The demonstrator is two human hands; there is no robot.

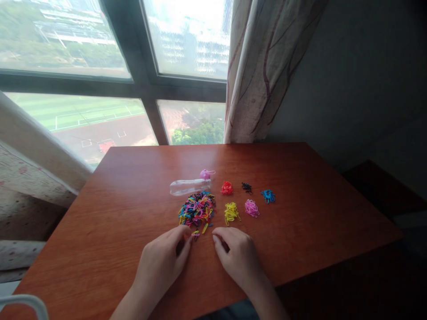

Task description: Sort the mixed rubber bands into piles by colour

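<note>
A heap of small mixed-colour rubber bands (197, 208) lies mid-table. At its near edge my left hand (163, 253) has thumb and forefinger pinched on a few rubber bands (195, 234), pink, yellow and dark. My right hand (238, 253) rests just right of these, thumb and forefinger curled nearly together; whatever is between them is too small to make out. A loose yellow band (204, 228) lies between the hands. Sorted by colour, to the right, are a red pile (227, 188), a black pile (247, 187), a blue pile (268, 196), a yellow pile (231, 213) and a pink pile (251, 208).
Behind the heap a clear plastic bottle (188, 186) lies on its side, with a pink cap (205, 174) beyond its mouth. The brown wooden table (133, 191) ends at a window and a patterned curtain (256, 71). A white curved object (28, 302) shows at lower left.
</note>
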